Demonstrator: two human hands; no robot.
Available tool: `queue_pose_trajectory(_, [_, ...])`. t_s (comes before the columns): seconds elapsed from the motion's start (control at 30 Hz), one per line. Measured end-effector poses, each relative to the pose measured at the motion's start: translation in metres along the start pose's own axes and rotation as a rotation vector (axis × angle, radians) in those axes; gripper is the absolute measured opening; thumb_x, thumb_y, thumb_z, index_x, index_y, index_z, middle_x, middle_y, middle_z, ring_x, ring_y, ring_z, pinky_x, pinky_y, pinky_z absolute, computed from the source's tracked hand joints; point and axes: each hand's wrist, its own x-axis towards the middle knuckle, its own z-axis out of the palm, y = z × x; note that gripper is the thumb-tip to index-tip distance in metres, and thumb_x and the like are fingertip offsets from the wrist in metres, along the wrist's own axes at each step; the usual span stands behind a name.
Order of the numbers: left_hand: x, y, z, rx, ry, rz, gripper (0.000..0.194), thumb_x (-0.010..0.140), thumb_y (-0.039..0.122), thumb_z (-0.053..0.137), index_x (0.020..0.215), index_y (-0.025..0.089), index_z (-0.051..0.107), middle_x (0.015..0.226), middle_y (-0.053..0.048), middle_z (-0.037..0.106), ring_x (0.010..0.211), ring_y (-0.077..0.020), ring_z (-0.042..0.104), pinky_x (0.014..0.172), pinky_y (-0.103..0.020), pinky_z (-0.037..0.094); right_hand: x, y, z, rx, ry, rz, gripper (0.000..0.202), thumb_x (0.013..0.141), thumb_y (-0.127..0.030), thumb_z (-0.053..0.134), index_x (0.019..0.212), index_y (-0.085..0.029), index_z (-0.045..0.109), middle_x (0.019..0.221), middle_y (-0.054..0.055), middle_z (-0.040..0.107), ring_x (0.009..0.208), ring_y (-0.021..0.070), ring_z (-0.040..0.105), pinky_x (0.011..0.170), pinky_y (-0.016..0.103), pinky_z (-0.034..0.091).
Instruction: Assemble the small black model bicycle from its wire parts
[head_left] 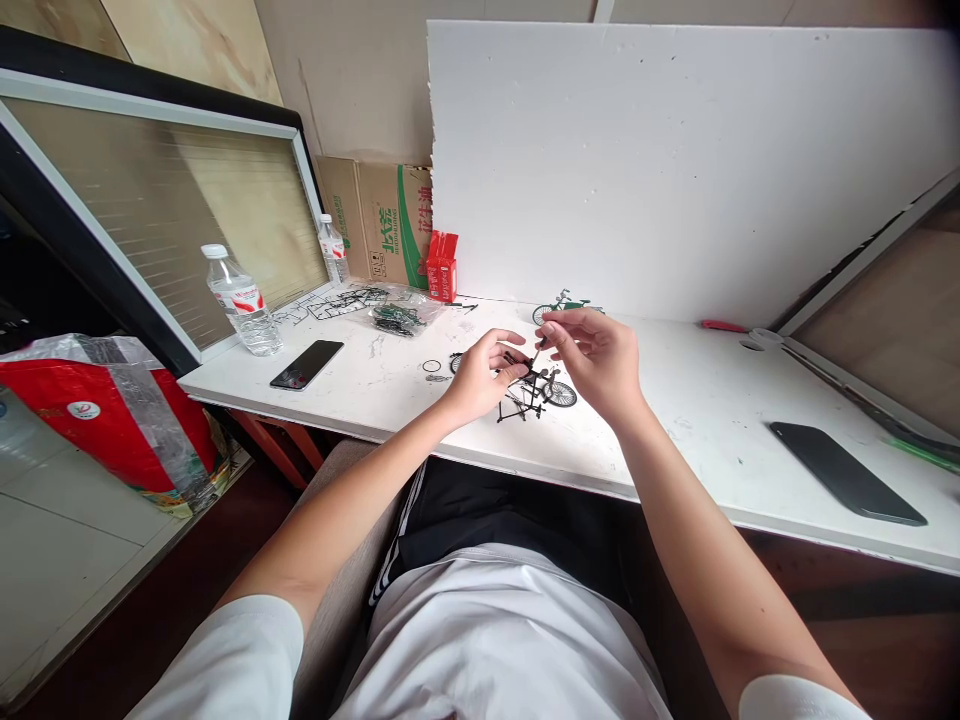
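Observation:
Over the white table, my left hand (486, 377) is closed on the upper part of a small black model bicycle frame (525, 402). My right hand (592, 355) pinches a thin small tool (540, 346), its tip pointing down at the part by my left fingertips. A spoked wheel (559, 394) shows at the right of the black model. Another wheel is partly hidden behind my left hand. Behind my right hand stands a green model bicycle (559, 307), partly covered. A loose thin ring (431, 366) lies left of my left hand.
On the white table (675, 450), a dark phone (307, 364) lies left and a larger one (847, 472) right. Two water bottles (244, 305), a bag of green parts (401, 315), black part frames (337, 302), a red box (442, 268) and a red-handled tool (723, 326) stand or lie farther back.

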Motion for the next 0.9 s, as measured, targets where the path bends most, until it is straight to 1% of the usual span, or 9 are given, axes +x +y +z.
queue_pose_trajectory(0.1, [-0.0001,-0.0020,0.0004,-0.004,-0.006,-0.006,0.030,0.087,0.011,0.074,0.113,0.018,0.060,0.108,-0.010,0.072,0.100,-0.0183,0.072,0.093,-0.034,0.056,-0.0008,-0.0004,0.0012,-0.022,0.032,-0.023,0.048,0.088,-0.068,0.075,0.102,-0.023,0.079,0.095,0.009,0.080,0.079,0.0240,0.079,0.067,0.036,0.066])
queue_pose_trajectory(0.23, [0.0002,-0.0041,0.0014,-0.027,-0.009,-0.001,0.031,0.086,0.013,0.076,0.113,0.017,0.060,0.108,-0.009,0.072,0.100,-0.0185,0.072,0.093,-0.035,0.057,-0.0019,-0.0001,0.0029,-0.042,0.083,-0.070,0.044,0.088,-0.064,0.077,0.110,-0.026,0.081,0.090,0.006,0.080,0.078,0.0233,0.079,0.068,0.037,0.067])
queue_pose_trajectory(0.33, [0.0010,-0.0050,0.0012,-0.042,-0.006,-0.003,0.031,0.086,0.014,0.077,0.112,0.017,0.060,0.105,-0.009,0.071,0.099,-0.0187,0.072,0.094,-0.036,0.057,-0.0021,-0.0016,0.0023,-0.067,0.098,-0.084,0.044,0.090,-0.064,0.075,0.108,-0.024,0.083,0.096,0.008,0.082,0.082,0.0243,0.080,0.069,0.037,0.068])
queue_pose_trajectory(0.4, [0.0017,-0.0053,0.0007,-0.052,0.003,-0.008,0.032,0.086,0.015,0.078,0.112,0.017,0.061,0.103,-0.009,0.072,0.098,-0.0191,0.072,0.095,-0.037,0.057,-0.0017,-0.0030,0.0011,-0.062,0.074,-0.062,0.044,0.092,-0.064,0.072,0.106,-0.023,0.084,0.105,0.010,0.082,0.087,0.0253,0.080,0.070,0.037,0.068])
queue_pose_trajectory(0.47, [0.0023,-0.0056,0.0000,-0.059,0.013,-0.015,0.033,0.085,0.015,0.079,0.112,0.017,0.060,0.099,-0.008,0.072,0.099,-0.0195,0.072,0.096,-0.038,0.057,-0.0010,-0.0034,-0.0001,-0.032,0.045,-0.035,0.043,0.094,-0.063,0.071,0.108,-0.024,0.083,0.109,0.010,0.082,0.092,0.0262,0.080,0.070,0.037,0.068])
queue_pose_trajectory(0.57, [0.0027,-0.0064,-0.0006,-0.056,0.018,-0.019,0.033,0.085,0.013,0.078,0.112,0.017,0.060,0.098,-0.008,0.072,0.098,-0.0193,0.072,0.096,-0.037,0.057,0.0001,-0.0013,-0.0008,0.013,0.044,-0.019,0.043,0.091,-0.061,0.075,0.108,-0.023,0.083,0.104,0.010,0.082,0.092,0.0267,0.081,0.070,0.037,0.068])
queue_pose_trajectory(0.7, [0.0025,-0.0084,0.0002,-0.061,0.013,-0.020,0.032,0.084,0.010,0.076,0.110,0.016,0.060,0.102,-0.008,0.072,0.098,-0.0189,0.073,0.093,-0.036,0.057,0.0009,0.0014,-0.0005,0.001,0.072,-0.017,0.041,0.085,-0.061,0.081,0.100,-0.023,0.083,0.098,0.009,0.082,0.085,0.0260,0.080,0.066,0.036,0.068])
queue_pose_trajectory(0.8, [0.0020,-0.0097,0.0014,-0.076,0.008,-0.031,0.032,0.084,0.012,0.078,0.110,0.016,0.060,0.102,-0.009,0.072,0.098,-0.0194,0.073,0.093,-0.037,0.058,0.0009,0.0015,-0.0004,-0.008,0.082,-0.023,0.040,0.083,-0.060,0.084,0.097,-0.023,0.083,0.094,0.008,0.082,0.083,0.0254,0.080,0.068,0.037,0.068])
queue_pose_trajectory(0.9, [0.0018,-0.0099,0.0022,-0.083,0.006,-0.038,0.033,0.083,0.015,0.081,0.109,0.016,0.060,0.104,-0.009,0.072,0.098,-0.0196,0.073,0.094,-0.037,0.058,0.0005,0.0014,-0.0004,-0.005,0.086,-0.038,0.041,0.082,-0.061,0.085,0.099,-0.024,0.083,0.090,0.007,0.081,0.081,0.0253,0.080,0.072,0.039,0.069])
